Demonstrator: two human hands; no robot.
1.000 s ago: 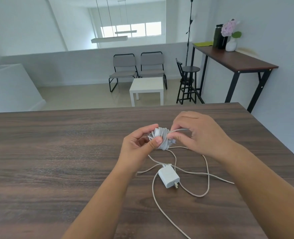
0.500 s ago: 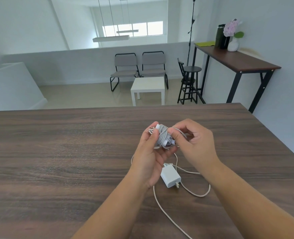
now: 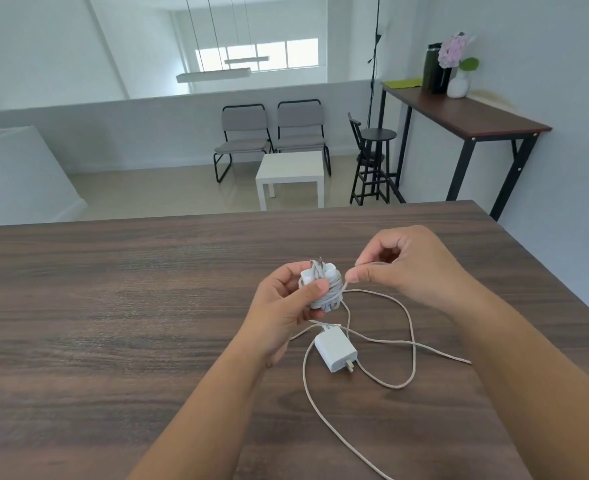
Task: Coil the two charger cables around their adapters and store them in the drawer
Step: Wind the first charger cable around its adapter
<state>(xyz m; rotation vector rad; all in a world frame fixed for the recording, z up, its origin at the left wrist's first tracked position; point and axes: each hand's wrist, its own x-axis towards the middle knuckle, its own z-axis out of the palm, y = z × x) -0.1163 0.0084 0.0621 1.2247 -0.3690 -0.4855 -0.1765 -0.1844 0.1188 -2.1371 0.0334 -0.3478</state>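
My left hand (image 3: 281, 308) holds a white adapter (image 3: 320, 285) above the dark wooden table (image 3: 113, 306), prongs up, with several turns of white cable wound round it. My right hand (image 3: 410, 265), just right of it, pinches the free stretch of that cable (image 3: 346, 285) between thumb and forefinger. A second white adapter (image 3: 335, 351) lies flat on the table below my hands, its prongs toward me. Its loose cable (image 3: 411, 344) loops across the table and runs off the bottom edge. No drawer is in view.
The table's far edge lies beyond my hands, its right edge close to my right arm. Past it stand two grey chairs (image 3: 272, 133), a small white table (image 3: 291, 171), a black stool (image 3: 376, 161) and a tall side table (image 3: 459, 112) with a vase.
My right hand has moved out to the right, away from the bundle, drawing the cable with it. My left hand has turned the adapter so its prongs point up.
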